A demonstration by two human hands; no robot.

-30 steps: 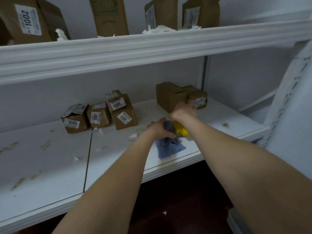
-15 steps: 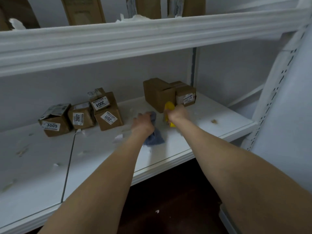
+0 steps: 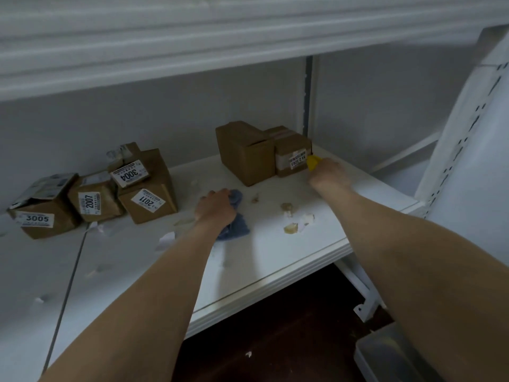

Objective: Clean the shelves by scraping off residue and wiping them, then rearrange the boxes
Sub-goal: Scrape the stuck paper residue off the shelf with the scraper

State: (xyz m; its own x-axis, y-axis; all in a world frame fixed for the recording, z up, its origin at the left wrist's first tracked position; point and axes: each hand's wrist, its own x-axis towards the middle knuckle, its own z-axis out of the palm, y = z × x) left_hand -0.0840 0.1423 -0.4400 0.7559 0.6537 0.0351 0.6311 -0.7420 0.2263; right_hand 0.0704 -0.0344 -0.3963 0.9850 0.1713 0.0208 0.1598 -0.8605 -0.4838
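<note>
Left hand clutches the cloth, right hand grips the scraper, whose tip, just beside the box, could tear it.

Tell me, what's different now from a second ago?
The right hand, holding the yellow scraper, moved away from the left hand, back and to the right, up to the corner of the small labelled box. The left hand kept gripping the blue cloth on the shelf. The numbered boxes at left stayed put.
</note>
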